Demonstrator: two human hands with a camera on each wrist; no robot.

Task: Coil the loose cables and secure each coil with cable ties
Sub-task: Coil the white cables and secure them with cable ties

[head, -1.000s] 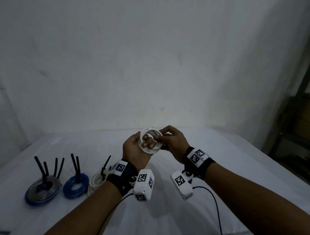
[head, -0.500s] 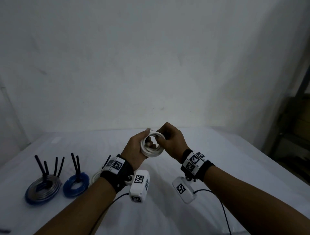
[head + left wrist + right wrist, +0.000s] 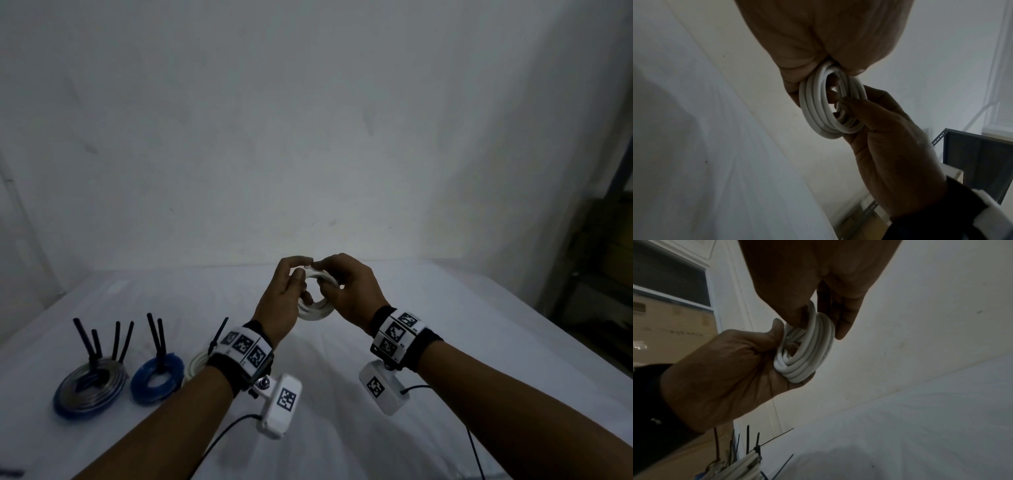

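A small white cable coil [image 3: 317, 305] [image 3: 828, 105] [image 3: 807, 352] is held in the air above the white-covered table [image 3: 445, 325], between both hands. My left hand [image 3: 284, 294] grips its left side, thumb and fingers curled round the loops. My right hand [image 3: 346, 291] pinches the coil's top right part; some fingers pass through the ring in the left wrist view. No tie shows on this coil.
On the table at the left lie a grey-and-blue coil [image 3: 89, 387], a blue coil [image 3: 157, 377] and a white coil [image 3: 197, 366], each bound with upright black cable ties [image 3: 118, 339]. A dark shelf [image 3: 603, 267] stands at the right.
Both hands have lifted a little and shifted right. The coil has tipped from facing me to nearly edge-on, and both hands have shifted their grip on it.
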